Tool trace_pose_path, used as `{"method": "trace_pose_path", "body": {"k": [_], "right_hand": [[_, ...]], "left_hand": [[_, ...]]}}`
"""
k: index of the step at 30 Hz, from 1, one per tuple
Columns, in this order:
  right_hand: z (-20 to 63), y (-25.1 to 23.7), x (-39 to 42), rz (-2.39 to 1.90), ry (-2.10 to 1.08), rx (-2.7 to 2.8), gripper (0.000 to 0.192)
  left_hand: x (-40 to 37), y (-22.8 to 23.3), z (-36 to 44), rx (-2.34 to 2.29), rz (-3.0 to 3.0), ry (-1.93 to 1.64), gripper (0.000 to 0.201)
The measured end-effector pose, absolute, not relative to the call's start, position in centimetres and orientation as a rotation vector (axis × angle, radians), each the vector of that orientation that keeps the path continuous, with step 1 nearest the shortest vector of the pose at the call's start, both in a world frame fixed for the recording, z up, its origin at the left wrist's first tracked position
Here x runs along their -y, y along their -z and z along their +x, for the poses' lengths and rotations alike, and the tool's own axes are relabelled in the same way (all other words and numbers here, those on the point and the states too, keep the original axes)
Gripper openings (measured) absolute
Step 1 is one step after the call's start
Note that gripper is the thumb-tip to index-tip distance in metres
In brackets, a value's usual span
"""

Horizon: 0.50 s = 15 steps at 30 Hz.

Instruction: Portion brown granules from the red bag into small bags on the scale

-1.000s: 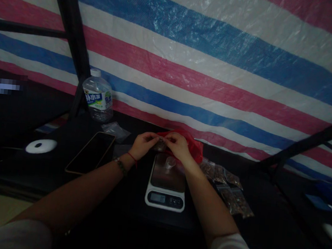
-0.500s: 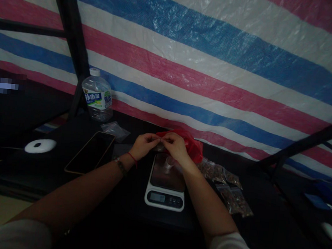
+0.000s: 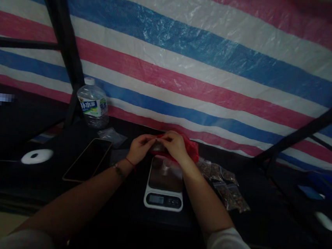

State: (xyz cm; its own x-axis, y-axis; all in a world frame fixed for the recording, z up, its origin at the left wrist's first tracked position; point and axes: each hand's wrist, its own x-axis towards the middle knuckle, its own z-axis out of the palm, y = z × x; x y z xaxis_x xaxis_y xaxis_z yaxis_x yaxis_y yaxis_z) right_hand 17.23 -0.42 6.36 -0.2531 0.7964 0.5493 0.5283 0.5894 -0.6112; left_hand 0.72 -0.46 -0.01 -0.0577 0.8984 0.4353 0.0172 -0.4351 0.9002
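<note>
Both hands meet above the far end of a white kitchen scale [image 3: 163, 200]. My left hand [image 3: 141, 148] and my right hand [image 3: 173, 145] pinch the top edge of a small plastic bag [image 3: 157, 147], whose contents are too dark to make out. Behind the hands lies a crumpled red plastic bag [image 3: 192, 148]. On the scale's dark platform stands a small clear cup [image 3: 166, 167]. To the right of my right forearm are several small zip bags [image 3: 214, 171] filled with brownish bits.
Left of the scale lies a phone [image 3: 88, 160], with empty clear bags [image 3: 112, 136] and a large plastic bottle [image 3: 93, 104] behind it. Further left is a white round device [image 3: 37, 156]. A striped tarp [image 3: 188, 72] hangs behind, between dark metal posts [image 3: 59, 24].
The view has shifted slightly, so things sit a little lower and further left. Both hands keep pinching the small bag's top edge, with little movement of the fingers.
</note>
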Motion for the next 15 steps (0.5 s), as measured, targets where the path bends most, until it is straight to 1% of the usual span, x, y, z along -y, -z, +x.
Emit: {"method": "trace_pose_path", "body": {"k": [3, 6, 11, 15], "right_hand": [[18.2, -7.5, 1.5, -1.027, -0.372, 2.008, 0.013], [20.3, -8.4, 3.5, -1.07, -0.347, 1.989, 0.01], [27.2, -9.3, 8.5, -1.242, -0.333, 1.492, 0.013], [33.5, -8.3, 12.2, -1.225, -0.508, 1.134, 0.027]], "left_hand": [[0.6, 0.0, 0.7, -1.019, 1.546, -1.618, 0.025], [0.7, 0.2, 1.0, -0.984, 1.602, -1.582, 0.024], [0.3, 0.8, 0.8, -1.032, 1.513, -1.578, 0.028], [-0.3, 0.9, 0.3, -1.122, 1.394, -1.618, 0.029]]}}
